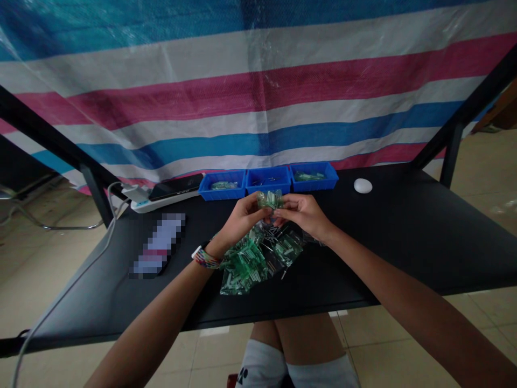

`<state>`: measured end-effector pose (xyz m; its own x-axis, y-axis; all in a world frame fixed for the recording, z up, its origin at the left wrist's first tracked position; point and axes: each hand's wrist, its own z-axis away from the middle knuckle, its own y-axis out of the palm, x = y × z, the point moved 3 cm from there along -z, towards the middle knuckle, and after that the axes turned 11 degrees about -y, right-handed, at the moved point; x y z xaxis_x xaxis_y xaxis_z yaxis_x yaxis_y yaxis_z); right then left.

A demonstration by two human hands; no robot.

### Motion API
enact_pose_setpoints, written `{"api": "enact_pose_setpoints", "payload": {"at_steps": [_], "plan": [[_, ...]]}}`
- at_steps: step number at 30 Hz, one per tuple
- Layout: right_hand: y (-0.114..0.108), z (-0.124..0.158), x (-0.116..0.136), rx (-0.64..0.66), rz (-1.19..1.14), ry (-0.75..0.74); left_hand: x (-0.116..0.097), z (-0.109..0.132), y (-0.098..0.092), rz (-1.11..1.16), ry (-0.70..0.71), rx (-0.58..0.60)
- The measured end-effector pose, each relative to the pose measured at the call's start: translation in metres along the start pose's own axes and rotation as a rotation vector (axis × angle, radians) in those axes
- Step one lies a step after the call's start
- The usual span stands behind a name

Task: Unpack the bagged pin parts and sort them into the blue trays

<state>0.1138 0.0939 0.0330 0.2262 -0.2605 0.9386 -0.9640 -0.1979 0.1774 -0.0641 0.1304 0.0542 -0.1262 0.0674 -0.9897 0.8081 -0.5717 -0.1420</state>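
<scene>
A small clear plastic bag (270, 199) with pale green and whitish pieces inside is held up over the table. My left hand (243, 214) pinches its left side, and my right hand (304, 213) grips its right side. Beneath both hands lies a pile of similar green-tinted bags (246, 263), with several thin pale sticks among them. Just beyond the hands stand three blue trays in a row: the left tray (203, 193) and the right tray (333, 180) hold greenish pieces, while the middle tray (287, 183) holds a few thin, dark or metallic pieces.
A pixelated phone-shaped object (159, 245) lies on the black table (404, 237) at left. Behind it, a dark phone (176, 186) rests by a white power strip (161, 202) with a cable (91, 265). A white mouse (362, 186) sits at right. Striped sheeting (258, 86) hangs behind.
</scene>
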Motion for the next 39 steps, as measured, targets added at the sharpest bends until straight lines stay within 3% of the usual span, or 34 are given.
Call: {"api": "enact_pose_setpoints", "payload": {"at_steps": [10, 17, 22, 33, 36, 39], "plan": [[0.002, 0.003, 0.001, 0.030, -0.057, 0.030, 0.007, -0.002, -0.002, -0.006, 0.046, 0.008], [0.000, 0.001, 0.002, -0.056, 0.016, -0.062, 0.009, -0.001, -0.006, -0.111, 0.021, -0.065], [-0.002, 0.003, 0.003, -0.109, 0.114, -0.182, 0.010, -0.002, -0.009, -0.010, -0.013, -0.074], [-0.004, 0.009, 0.015, -0.080, 0.599, -0.583, 0.015, -0.008, -0.009, 0.363, -0.339, 0.165], [-0.003, 0.011, 0.019, -0.052, 0.699, -0.698, 0.018, -0.008, -0.008, 0.408, -0.377, 0.155], [-0.004, 0.011, 0.018, -0.061, 0.705, -0.702, 0.018, -0.007, -0.007, 0.376, -0.349, 0.137]]}}
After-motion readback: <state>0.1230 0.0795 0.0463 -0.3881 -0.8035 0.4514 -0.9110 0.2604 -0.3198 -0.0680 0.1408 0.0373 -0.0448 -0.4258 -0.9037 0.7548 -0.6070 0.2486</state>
